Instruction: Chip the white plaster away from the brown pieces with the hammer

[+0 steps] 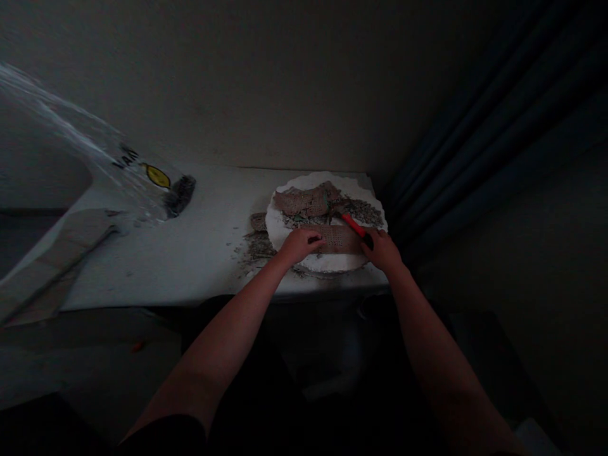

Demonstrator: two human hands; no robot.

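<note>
The left hand has its fingers and thumb curled at the left end of a brown strip dotted with small holes; whether they pinch it, I cannot tell. The right hand grasps a red tool by the strip's other end, the tool's far tip pointing between 10 and 11 o'clock.

The strip lies on a round white board with a wavy edge, just to the 6 o'clock side of its middle, with the left hand at 8 o'clock and the right at 4. At 11 o'clock on the board is a crumpled brown piece, also with holes, and at 2 o'clock a heap of greyish bits.

Beyond the board, loose crumbs are scattered over the white tabletop at 8 o'clock. Farther out, toward 10 o'clock, a clear plastic bag bears a yellow label and holds a dark clump at its lower end. A dark curtain hangs toward 2 o'clock.
</note>
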